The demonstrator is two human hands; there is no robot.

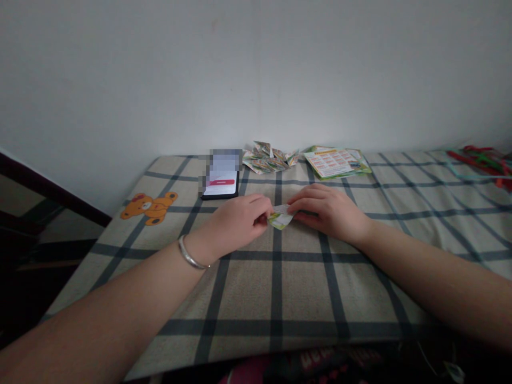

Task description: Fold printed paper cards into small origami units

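Note:
A small folded piece of printed paper (281, 218), green and white, lies on the checked cloth between my two hands. My left hand (236, 223), with a silver bangle on the wrist, pinches its left end with closed fingers. From the other side my right hand (326, 209) presses its fingertips down on the paper's right end, fingers together and curled. Both forearms rest on the cloth.
A checked cloth (280, 282) with a bear print (150, 206) covers the surface against a white wall. Behind my hands lie a phone (221, 181), several folded paper pieces (270, 158) and a stack of printed sheets (335, 161). Red and green straws (486, 160) sit far right.

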